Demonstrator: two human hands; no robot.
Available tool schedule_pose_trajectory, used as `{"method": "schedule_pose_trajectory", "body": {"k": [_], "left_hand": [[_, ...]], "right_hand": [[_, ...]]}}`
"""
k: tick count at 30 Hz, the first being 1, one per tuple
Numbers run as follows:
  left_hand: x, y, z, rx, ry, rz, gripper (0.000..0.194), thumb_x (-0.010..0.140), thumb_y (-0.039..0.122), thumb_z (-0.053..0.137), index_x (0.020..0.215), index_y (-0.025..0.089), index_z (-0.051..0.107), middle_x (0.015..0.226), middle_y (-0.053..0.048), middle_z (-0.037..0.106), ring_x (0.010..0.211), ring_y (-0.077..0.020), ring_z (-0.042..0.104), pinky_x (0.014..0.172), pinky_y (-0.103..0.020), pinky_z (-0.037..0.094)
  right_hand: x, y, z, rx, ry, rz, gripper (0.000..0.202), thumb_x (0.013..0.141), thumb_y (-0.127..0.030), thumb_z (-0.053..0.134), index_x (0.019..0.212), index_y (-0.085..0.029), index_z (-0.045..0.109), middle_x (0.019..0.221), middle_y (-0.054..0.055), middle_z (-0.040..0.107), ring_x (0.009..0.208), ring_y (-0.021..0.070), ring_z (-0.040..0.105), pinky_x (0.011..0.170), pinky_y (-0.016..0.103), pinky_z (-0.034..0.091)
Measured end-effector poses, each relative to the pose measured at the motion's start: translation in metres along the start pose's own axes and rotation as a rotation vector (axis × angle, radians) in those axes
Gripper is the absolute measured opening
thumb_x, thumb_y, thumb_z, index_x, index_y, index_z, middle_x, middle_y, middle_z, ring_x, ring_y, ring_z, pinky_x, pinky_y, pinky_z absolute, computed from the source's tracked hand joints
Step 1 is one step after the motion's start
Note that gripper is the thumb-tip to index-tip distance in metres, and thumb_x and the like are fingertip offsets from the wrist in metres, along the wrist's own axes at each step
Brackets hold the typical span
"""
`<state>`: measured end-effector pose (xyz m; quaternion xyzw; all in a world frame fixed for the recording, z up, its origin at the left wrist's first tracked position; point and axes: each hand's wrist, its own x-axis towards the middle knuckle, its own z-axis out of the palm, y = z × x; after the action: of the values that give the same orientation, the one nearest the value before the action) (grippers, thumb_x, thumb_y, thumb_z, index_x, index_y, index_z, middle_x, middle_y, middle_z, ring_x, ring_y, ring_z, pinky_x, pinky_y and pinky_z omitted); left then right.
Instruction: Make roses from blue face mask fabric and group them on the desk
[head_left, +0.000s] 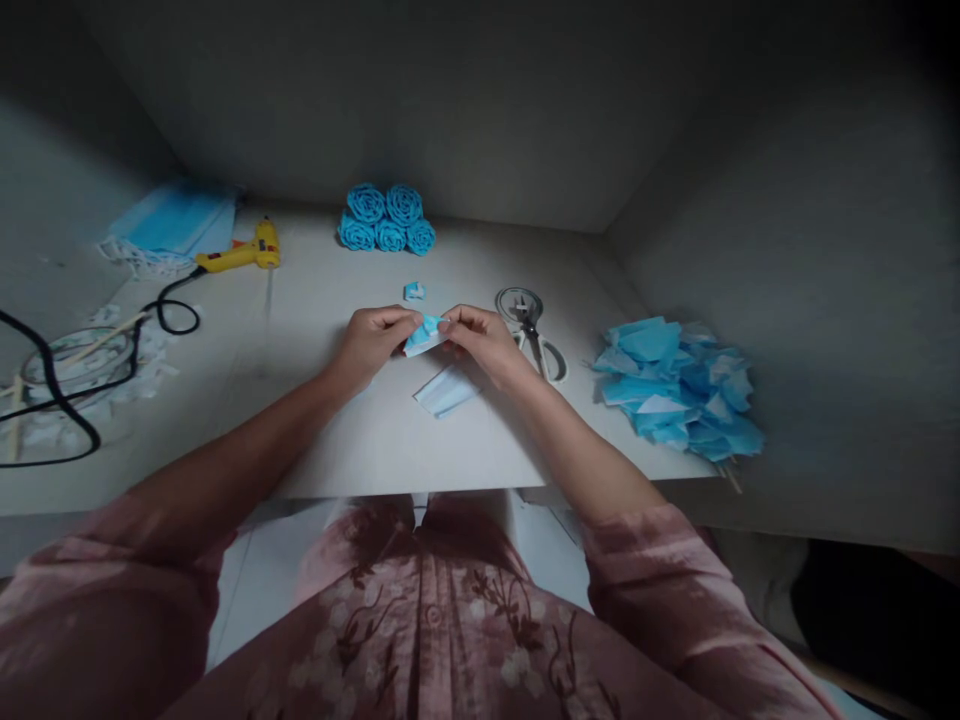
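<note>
Between my hands, over the middle of the table, is a small piece of blue and white mask fabric (425,335). My left hand (375,340) pinches its left side between thumb and fingers. On the opposite edge, my right hand (484,340) grips it the same way, with some fingertips hidden behind. A flat pale blue-white strip (448,391) lies on the table just below my hands. Beyond them sits a little blue and white folded scrap (414,291). Scissors with white handles (534,345) lie right beside my right hand, blades over a round clear-looking roll or dish (517,302).
Several rolled blue rosettes (386,218) are stacked at the back. At left are a yellow glue gun (244,250) with a looping black cord, a pile of blue face masks (176,225) and white loops with sticks (82,350). Blue fabric flowers (679,385) lie at right.
</note>
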<state>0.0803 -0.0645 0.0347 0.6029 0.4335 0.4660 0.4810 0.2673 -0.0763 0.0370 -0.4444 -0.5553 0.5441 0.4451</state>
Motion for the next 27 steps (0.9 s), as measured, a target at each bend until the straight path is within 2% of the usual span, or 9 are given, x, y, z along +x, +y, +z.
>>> {"method": "schedule_pose_trajectory", "body": {"k": [4, 9, 14, 20, 22, 27], "left_hand": [[0.0018, -0.0029, 0.0001, -0.047, 0.015, -0.005, 0.028, 0.071, 0.043, 0.075, 0.065, 0.017, 0.069, 0.065, 0.0, 0.056, 0.059, -0.0104, 0.046, 0.052, -0.025, 0.036], [0.0013, -0.003, 0.0017, -0.053, 0.045, 0.036, 0.024, 0.073, 0.038, 0.074, 0.065, 0.015, 0.07, 0.077, -0.003, 0.063, 0.062, -0.0098, 0.047, 0.052, -0.024, 0.036], [-0.0004, -0.0028, 0.0026, 0.014, 0.033, 0.062, 0.023, 0.081, 0.031, 0.071, 0.065, 0.015, 0.069, 0.084, -0.005, 0.067, 0.07, -0.012, 0.053, 0.058, -0.025, 0.04], [0.0004, -0.0056, 0.0022, -0.009, 0.02, 0.125, 0.022, 0.082, 0.027, 0.073, 0.064, 0.016, 0.069, 0.083, -0.004, 0.067, 0.075, -0.0138, 0.059, 0.068, -0.027, 0.046], [0.0002, -0.006, 0.0028, -0.026, 0.02, 0.088, 0.022, 0.081, 0.029, 0.074, 0.065, 0.016, 0.069, 0.083, -0.004, 0.067, 0.073, -0.0132, 0.057, 0.065, -0.026, 0.045], [-0.0016, -0.0076, 0.0057, -0.204, -0.038, -0.116, 0.027, 0.078, 0.041, 0.078, 0.073, 0.016, 0.071, 0.075, -0.003, 0.066, 0.067, -0.0135, 0.058, 0.061, -0.026, 0.046]], "right_hand": [[-0.0003, 0.0008, -0.0007, 0.059, -0.018, 0.04, 0.043, 0.067, -0.055, 0.09, 0.073, -0.02, 0.066, 0.066, -0.003, 0.062, 0.067, 0.012, 0.058, 0.06, 0.024, 0.045], [-0.0018, -0.0027, 0.0001, 0.092, -0.059, 0.126, 0.046, 0.068, -0.06, 0.09, 0.073, -0.019, 0.07, 0.074, 0.002, 0.071, 0.067, 0.0119, 0.061, 0.059, 0.024, 0.047], [-0.002, 0.001, 0.0017, 0.073, -0.061, 0.097, 0.046, 0.064, -0.056, 0.095, 0.071, -0.019, 0.068, 0.065, -0.002, 0.065, 0.063, 0.0098, 0.056, 0.058, 0.023, 0.044], [-0.0012, 0.006, 0.0026, 0.091, -0.092, 0.098, 0.042, 0.065, -0.05, 0.095, 0.075, -0.019, 0.07, 0.07, -0.002, 0.068, 0.063, 0.009, 0.056, 0.057, 0.023, 0.044], [-0.0011, 0.0057, 0.0026, 0.096, -0.089, 0.111, 0.041, 0.064, -0.049, 0.095, 0.076, -0.019, 0.071, 0.071, -0.001, 0.069, 0.062, 0.0092, 0.057, 0.058, 0.023, 0.046], [0.0, 0.0023, 0.0002, 0.068, -0.096, 0.064, 0.042, 0.065, -0.05, 0.093, 0.072, -0.019, 0.066, 0.065, -0.003, 0.063, 0.06, 0.0093, 0.053, 0.06, 0.025, 0.045]]}}
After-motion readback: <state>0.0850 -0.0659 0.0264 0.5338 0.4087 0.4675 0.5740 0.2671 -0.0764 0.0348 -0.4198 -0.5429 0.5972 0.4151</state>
